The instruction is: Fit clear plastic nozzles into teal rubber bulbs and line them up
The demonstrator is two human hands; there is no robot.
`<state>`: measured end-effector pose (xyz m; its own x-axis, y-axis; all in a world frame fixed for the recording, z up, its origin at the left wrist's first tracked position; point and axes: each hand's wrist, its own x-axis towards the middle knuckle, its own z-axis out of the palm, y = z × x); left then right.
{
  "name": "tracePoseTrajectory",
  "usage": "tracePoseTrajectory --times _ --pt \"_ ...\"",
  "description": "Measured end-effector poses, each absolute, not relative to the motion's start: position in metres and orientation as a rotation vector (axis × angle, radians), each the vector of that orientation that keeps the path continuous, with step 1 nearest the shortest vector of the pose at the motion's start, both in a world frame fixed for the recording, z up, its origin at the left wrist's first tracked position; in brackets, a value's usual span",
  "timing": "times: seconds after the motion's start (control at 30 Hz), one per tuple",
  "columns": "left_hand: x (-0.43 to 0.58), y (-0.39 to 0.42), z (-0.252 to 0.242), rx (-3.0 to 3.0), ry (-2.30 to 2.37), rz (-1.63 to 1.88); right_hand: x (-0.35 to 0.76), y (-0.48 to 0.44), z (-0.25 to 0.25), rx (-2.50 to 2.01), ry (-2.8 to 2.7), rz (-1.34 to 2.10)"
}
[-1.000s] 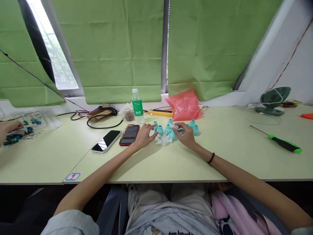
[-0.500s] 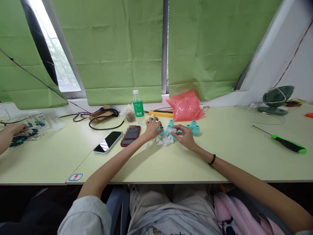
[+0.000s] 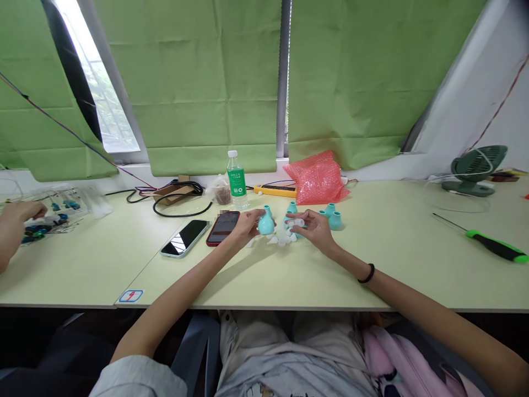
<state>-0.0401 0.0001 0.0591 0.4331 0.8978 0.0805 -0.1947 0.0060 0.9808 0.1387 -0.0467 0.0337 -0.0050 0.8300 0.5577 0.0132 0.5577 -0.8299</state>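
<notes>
1. Left hand grips a teal bulb between thumb and fingers, lifted just above the table, neck pointing up.
2. Right hand pinches a small clear plastic piece at its fingertips, just beside the bulb.
3. Loose white pieces lie on the table between both hands; more teal bulbs stand just behind the right hand.
4. Two phones lie left of the left hand; a water bottle and pink bubble wrap sit behind.
5. Another person's hand rests at the far left edge.
</notes>
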Motion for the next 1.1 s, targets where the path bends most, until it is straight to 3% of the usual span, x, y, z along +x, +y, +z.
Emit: tracePoseTrajectory --times 0.23,0.57,0.9,1.1 --pt "-0.047 -0.009 0.061 1.431 0.557 0.698 0.137 -0.049 0.031 -0.857 -1.581 0.71" --pt "-0.049 -0.017 0.059 1.886 0.608 0.668 0.134 -0.061 0.03 -0.927 -1.798 0.399" --pt "-0.047 -0.015 0.051 2.198 0.713 0.642 0.141 -0.057 0.017 -0.759 -2.205 -0.26" --pt "-0.043 -0.019 0.049 2.304 0.697 0.752 0.14 -0.058 0.017 -0.798 -2.109 -0.06"
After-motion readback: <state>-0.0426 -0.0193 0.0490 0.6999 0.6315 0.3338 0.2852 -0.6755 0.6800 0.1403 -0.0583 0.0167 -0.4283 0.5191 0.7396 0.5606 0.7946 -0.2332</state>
